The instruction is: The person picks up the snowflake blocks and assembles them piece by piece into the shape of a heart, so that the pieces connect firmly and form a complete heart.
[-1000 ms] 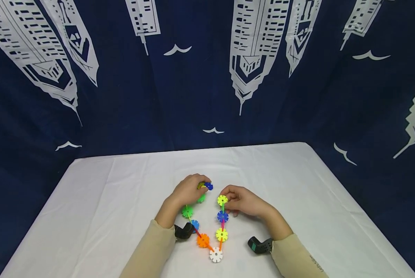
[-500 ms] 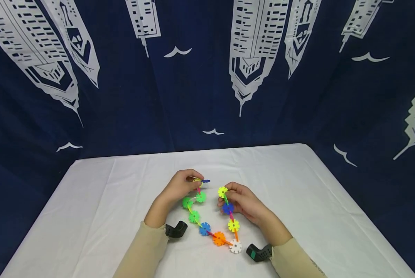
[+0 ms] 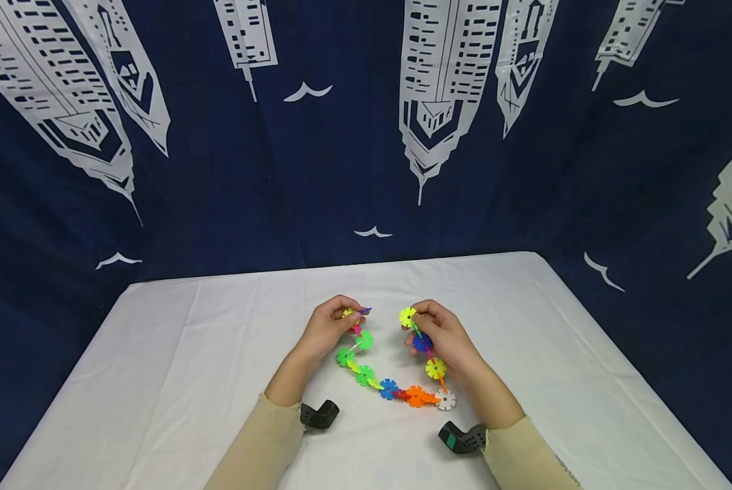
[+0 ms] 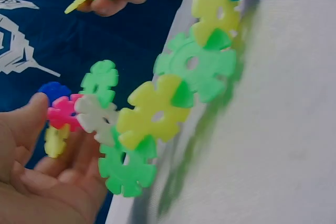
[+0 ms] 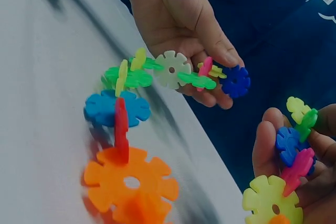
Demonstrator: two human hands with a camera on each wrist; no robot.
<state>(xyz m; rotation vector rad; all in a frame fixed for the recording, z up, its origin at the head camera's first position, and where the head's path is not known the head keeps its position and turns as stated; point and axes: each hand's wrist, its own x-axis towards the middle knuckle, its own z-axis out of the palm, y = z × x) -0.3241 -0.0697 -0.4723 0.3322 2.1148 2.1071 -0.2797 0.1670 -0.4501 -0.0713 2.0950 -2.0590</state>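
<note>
A chain of notched plastic snowflake discs hangs in a curve between the two hands. My left hand [image 3: 324, 335] pinches its left end by a yellow disc [image 4: 56, 141], and a dark blue disc [image 5: 234, 81] sticks out past the fingertips. My right hand [image 3: 447, 338] holds the other end near a green disc [image 5: 306, 125], with a yellow disc [image 3: 407, 317] at the tip and a blue disc [image 3: 422, 341] below. Along the bottom of the curve are a light blue disc [image 3: 388, 389], an orange disc [image 3: 416, 396] and a white disc [image 3: 445, 399]. The two ends are apart.
A white cloth covers the table [image 3: 219, 381]. Behind it hangs a navy curtain [image 3: 341, 156] with white building prints. Black wrist devices [image 3: 320, 414] sit at both sleeve cuffs, near the tabletop.
Both hands have risen and moved a little away from the body, the right one most. The chain's lower part has swung right and forward, its bottom now stretched wider.
</note>
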